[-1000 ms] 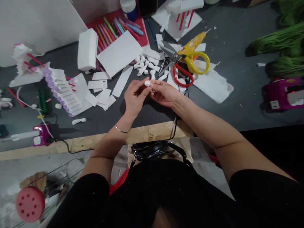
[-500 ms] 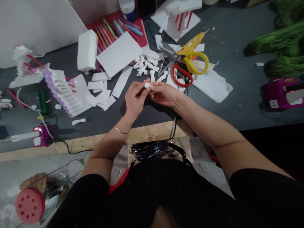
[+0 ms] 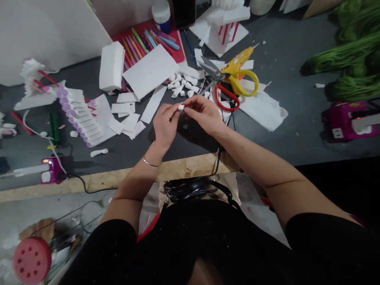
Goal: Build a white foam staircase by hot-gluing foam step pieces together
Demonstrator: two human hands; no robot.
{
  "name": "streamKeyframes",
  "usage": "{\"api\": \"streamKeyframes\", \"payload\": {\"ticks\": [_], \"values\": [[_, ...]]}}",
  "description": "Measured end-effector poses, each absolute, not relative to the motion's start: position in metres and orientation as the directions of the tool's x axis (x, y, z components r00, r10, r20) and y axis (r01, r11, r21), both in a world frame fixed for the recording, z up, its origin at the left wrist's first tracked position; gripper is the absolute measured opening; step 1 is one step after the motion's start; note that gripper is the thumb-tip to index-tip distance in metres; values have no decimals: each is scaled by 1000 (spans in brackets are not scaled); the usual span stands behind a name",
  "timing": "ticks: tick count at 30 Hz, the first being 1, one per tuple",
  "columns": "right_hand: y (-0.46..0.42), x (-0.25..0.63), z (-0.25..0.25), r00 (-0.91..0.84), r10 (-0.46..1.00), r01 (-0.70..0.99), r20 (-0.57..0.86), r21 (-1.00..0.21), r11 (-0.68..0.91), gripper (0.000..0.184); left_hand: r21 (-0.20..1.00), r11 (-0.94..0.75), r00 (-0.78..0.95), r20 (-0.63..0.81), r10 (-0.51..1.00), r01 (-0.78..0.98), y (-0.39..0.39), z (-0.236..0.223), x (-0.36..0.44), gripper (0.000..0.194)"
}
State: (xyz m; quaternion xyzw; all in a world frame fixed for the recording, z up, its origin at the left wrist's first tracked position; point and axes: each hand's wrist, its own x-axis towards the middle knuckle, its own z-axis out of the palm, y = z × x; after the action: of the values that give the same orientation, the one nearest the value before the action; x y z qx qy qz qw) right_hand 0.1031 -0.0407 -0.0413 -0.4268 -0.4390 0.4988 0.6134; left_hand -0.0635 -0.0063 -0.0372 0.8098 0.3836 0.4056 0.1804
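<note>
Your left hand (image 3: 165, 126) and right hand (image 3: 208, 117) pinch a small rounded white lump (image 3: 181, 107), fingertips nearly closed; knobby white pieces (image 3: 177, 90) lie just beyond.

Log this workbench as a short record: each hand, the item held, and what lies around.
left hand: pinching a small white piece; bracelet on the wrist
right hand: fingertips at the same piece; exact contact too small to tell
beyond the hands: pile of white knobbed pieces
scissors: blades open, one handle loop yellow, one red
pens: several, on a red sheet
left side: white model steps edged in purple
right side: green yarn
</note>
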Motion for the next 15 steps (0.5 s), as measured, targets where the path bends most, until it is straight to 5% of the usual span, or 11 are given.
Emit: {"api": "streamKeyframes", "payload": {"ticks": [8,15], "values": [[-42,101,-45,155,978,-44,138,-988,146,45,451,-709,461,546,700,543,-3,-46,-67,30],[-40,106,-46,134,976,-63,171,-981,181,41,673,-666,434,521,735,322,-6,-41,-64,35]]}}
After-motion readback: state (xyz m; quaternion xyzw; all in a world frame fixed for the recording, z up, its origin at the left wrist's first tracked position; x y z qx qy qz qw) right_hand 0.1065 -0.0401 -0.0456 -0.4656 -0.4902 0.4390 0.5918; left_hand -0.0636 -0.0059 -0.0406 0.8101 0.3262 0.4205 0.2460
